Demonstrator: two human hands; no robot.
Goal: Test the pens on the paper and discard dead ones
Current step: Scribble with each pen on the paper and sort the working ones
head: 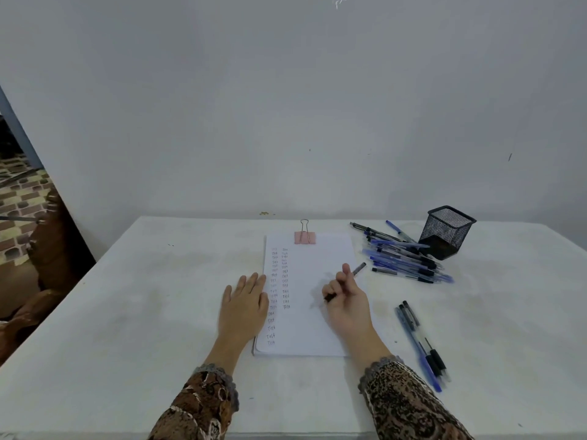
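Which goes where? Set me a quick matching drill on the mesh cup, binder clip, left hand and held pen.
1 mesh cup
2 binder clip
3 left hand
4 held pen

A gripped by the right hand
B flat on the paper's left edge
C beside the pen pile
D on the paper's top edge

Pairs: 1-C, 2-D, 3-B, 4-A.

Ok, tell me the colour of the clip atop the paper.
Pale pink binder clip with wire handles; head view shows it.
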